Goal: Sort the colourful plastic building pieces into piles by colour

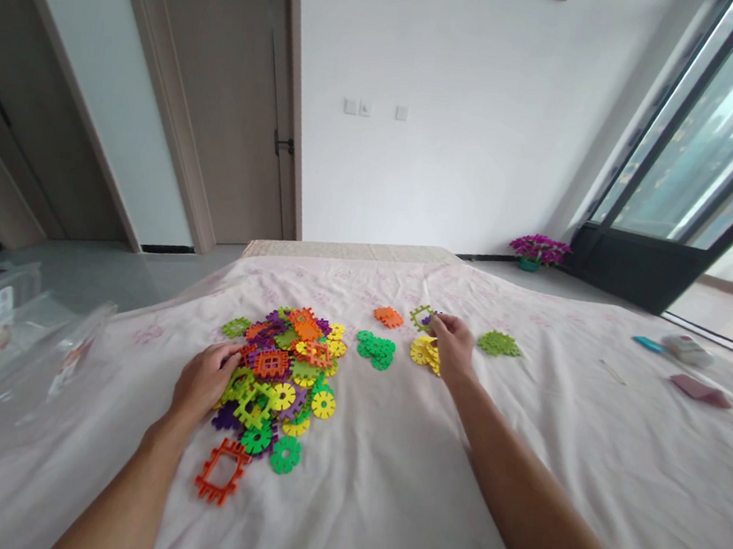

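Nearest, the person's forearms (515, 480) reach across a surface draped in pale, pink-patterned cloth (378, 507). A white wall (448, 44) stands beyond, with a brown door (211, 68) on the far left and a glass door (703, 147) on the far right. A lime frame (415, 318), square, open-centred and toothed round its edge, is at the far middle of the cloth by the right hand (455, 348), whose fingers are drawn together beside it; their grip cannot be told. The left hand (201, 379) curls its fingers against a heap (271, 365) of notched orange, purple, yellow and green pieces; whether they pinch any is hidden.
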`<action>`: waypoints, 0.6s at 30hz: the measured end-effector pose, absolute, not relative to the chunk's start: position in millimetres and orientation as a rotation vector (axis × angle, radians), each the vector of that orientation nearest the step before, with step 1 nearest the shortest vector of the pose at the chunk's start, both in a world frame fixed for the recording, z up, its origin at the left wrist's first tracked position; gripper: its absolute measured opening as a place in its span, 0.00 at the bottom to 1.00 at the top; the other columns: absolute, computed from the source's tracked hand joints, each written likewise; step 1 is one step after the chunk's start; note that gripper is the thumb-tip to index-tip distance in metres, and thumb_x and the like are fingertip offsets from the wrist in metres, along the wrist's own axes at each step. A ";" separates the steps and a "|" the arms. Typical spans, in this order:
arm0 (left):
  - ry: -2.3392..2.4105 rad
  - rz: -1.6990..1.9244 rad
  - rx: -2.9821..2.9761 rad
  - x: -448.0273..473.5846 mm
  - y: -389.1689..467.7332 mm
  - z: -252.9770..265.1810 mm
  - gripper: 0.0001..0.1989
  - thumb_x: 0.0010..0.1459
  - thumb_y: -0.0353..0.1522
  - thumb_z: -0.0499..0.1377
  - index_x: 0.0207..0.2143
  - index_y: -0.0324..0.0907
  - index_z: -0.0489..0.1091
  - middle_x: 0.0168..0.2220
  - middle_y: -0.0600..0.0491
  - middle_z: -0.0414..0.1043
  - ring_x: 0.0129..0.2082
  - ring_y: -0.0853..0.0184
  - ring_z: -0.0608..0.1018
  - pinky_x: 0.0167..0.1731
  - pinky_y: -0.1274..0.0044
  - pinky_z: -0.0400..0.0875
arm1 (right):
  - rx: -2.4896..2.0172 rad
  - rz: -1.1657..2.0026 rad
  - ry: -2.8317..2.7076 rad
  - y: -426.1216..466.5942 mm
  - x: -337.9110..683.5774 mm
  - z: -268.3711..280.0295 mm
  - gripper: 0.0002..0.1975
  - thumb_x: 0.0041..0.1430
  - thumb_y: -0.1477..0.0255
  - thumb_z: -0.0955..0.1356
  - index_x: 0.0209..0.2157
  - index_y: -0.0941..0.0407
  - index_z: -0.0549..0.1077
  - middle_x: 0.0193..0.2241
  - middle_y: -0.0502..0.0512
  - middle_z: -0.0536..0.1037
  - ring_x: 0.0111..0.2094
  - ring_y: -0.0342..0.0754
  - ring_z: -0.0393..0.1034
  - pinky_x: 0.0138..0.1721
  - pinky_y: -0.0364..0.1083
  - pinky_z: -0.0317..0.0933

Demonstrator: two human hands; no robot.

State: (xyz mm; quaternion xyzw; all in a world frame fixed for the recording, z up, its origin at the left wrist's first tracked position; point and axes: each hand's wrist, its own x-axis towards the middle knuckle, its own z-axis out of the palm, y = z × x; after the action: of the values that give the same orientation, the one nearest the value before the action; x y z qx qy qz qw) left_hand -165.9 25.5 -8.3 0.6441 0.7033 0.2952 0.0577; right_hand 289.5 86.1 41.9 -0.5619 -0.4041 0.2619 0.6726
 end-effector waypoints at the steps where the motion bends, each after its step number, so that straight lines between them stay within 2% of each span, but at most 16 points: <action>1: 2.135 0.892 1.953 -165.9 25.4 -8.2 0.21 0.63 0.41 0.48 0.48 0.44 0.75 0.55 0.49 0.74 0.55 0.59 0.74 0.57 0.70 0.65 | -1.272 0.546 -0.842 91.0 304.1 38.8 0.17 0.46 0.61 0.72 0.35 0.59 0.74 0.24 0.50 0.75 0.25 0.43 0.71 0.21 0.38 0.63; 5: 2.144 0.885 1.962 -166.3 25.0 -8.2 0.21 0.63 0.41 0.48 0.48 0.45 0.75 0.54 0.50 0.74 0.54 0.60 0.74 0.56 0.70 0.66 | -1.272 0.436 -0.522 104.0 356.2 22.8 0.14 0.45 0.66 0.72 0.34 0.59 0.74 0.24 0.47 0.74 0.24 0.42 0.71 0.20 0.39 0.66; 13: 2.149 0.877 1.963 -167.1 25.2 -9.5 0.21 0.63 0.41 0.48 0.48 0.45 0.75 0.54 0.50 0.74 0.54 0.60 0.74 0.55 0.71 0.66 | -1.234 0.315 -0.159 110.6 415.5 3.0 0.07 0.51 0.77 0.68 0.34 0.59 0.70 0.24 0.48 0.72 0.23 0.41 0.71 0.24 0.40 0.71; 18: 2.146 0.878 1.960 -166.6 24.8 -9.0 0.21 0.63 0.41 0.48 0.48 0.45 0.75 0.55 0.51 0.74 0.55 0.60 0.74 0.56 0.72 0.66 | -1.235 0.317 -0.103 111.0 421.5 0.7 0.11 0.51 0.83 0.64 0.37 0.57 0.65 0.30 0.48 0.71 0.24 0.39 0.72 0.28 0.40 0.73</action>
State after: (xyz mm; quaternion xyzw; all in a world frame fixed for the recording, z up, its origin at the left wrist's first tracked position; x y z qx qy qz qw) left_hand -166.6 24.8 -9.0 0.6447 0.7059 0.2886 0.0526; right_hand 421.5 111.0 0.7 -0.5761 -0.0478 0.1478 0.8025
